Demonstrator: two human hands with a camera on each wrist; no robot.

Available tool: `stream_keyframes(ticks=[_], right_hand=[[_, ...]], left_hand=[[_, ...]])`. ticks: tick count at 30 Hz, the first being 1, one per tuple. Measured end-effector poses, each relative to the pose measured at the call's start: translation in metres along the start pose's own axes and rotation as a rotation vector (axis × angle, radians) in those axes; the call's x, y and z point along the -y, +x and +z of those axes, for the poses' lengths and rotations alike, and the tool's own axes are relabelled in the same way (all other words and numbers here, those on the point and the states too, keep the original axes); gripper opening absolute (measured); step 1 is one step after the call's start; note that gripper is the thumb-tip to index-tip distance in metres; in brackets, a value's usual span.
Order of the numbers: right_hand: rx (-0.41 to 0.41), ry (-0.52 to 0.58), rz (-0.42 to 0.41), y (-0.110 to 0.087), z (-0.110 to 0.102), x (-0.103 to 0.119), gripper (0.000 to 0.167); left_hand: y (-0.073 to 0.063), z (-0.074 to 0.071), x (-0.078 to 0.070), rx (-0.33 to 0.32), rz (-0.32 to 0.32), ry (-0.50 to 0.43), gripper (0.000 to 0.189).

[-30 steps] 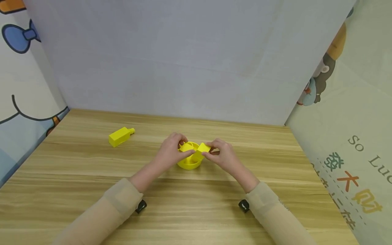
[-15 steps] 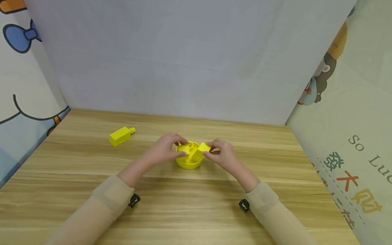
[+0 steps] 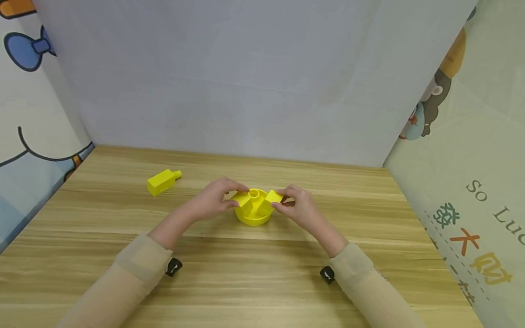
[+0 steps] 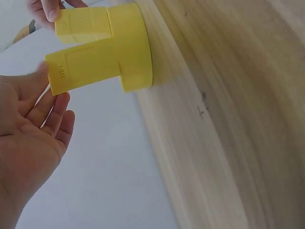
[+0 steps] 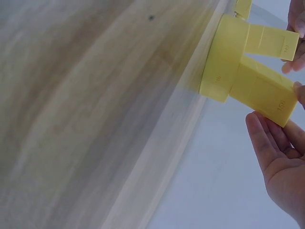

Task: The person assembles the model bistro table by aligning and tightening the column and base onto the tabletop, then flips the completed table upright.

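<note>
At the middle of the table stands a round yellow dish (image 3: 253,221) with a small ring (image 3: 254,194) inside its far side. Two yellow rectangular blocks lean outward from it, their lower ends in the dish. My left hand (image 3: 214,199) pinches the top of the left block (image 4: 85,66), thumb on one side and fingers on the other. The right block (image 5: 264,90) is pinched at its upper end between thumb and fingers of my right hand (image 3: 301,207). Both blocks carry small raised numbers. How their lower ends sit in the dish is hidden.
A yellow square bottle with a narrow neck (image 3: 162,182) lies on its side at the left of the wooden table (image 3: 254,282). A pale cloth wall (image 3: 238,91) rises behind the table, with printed cloths at both sides.
My left hand has moved left, and the left block it holds now leans outward to the left. The ring in the dish shows more fully. My right hand and its block stay nearly still.
</note>
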State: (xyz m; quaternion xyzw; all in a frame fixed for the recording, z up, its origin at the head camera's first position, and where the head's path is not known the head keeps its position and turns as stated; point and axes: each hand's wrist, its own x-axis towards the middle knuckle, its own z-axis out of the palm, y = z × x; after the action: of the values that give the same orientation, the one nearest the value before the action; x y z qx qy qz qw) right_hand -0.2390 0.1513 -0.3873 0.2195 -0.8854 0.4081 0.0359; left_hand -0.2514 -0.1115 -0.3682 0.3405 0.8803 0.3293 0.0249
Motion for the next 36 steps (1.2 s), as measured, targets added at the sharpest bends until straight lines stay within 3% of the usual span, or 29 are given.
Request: stream_keyframes(ticks=[3,6,10,16,26,32,36], right_hand=[[-0.002,-0.001,0.000,0.000,0.000,0.000,0.035],[-0.007,-0.003,-0.008,-0.001,0.001,0.001,0.034],[-0.011,0.000,-0.012,-0.002,0.001,0.002,0.034],[-0.009,0.002,-0.015,-0.002,0.002,0.002,0.034],[-0.006,0.008,-0.020,-0.002,0.001,0.002,0.034],[-0.011,-0.016,-0.018,-0.002,0.001,0.001,0.035],[-0.008,-0.069,-0.006,-0.001,0.001,0.002,0.035]], left_hand=[[-0.001,0.004,0.001,-0.042,-0.055,-0.028,0.050],[-0.002,0.009,0.000,-0.107,-0.166,-0.055,0.059],[-0.003,0.016,-0.001,-0.178,-0.258,-0.063,0.057],[-0.004,0.017,0.001,-0.203,-0.240,-0.063,0.046],[-0.004,0.011,0.004,-0.130,-0.130,-0.045,0.041],[-0.004,0.012,0.003,-0.121,-0.137,-0.027,0.042],[-0.006,0.011,0.005,-0.115,-0.151,-0.019,0.053]])
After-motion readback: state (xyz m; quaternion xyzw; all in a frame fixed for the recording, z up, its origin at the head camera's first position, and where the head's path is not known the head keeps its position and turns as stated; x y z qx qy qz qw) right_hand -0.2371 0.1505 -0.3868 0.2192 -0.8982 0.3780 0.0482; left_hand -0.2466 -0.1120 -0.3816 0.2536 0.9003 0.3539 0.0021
